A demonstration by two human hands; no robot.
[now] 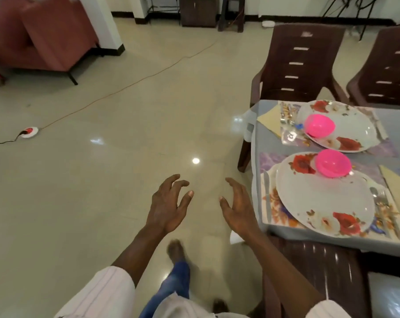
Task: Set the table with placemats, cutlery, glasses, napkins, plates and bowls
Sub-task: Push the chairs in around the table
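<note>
Table [396, 125] with a glossy grey-blue top fills the right side of a room with a shiny cream tiled floor [125, 161]. Brown plastic chairs stand at its far side [302, 63] and near side [320, 271]. A reddish sofa [45, 35] sits far left, and an orange cord [130, 84] crosses the floor to a white socket [30, 131].

Two places are laid. The near plate [325, 198] is an oval with flowers on it, its long axis running from far-left to near-right, on a floral placemat [277, 210]. A pink bowl [333, 164] sits at its far end. A knife [266, 196] lies just left of it, pointing away along the table edge. A spoon [373, 192] and a pale yellow napkin [398, 189] lie to the right.

The far plate [350, 125] lies the same way and carries a second pink bowl [319, 129].

Both hands are over the floor, left of the table — the left hand [169, 203] and right hand [238, 207] are empty, fingers spread and loosely bent.
</note>
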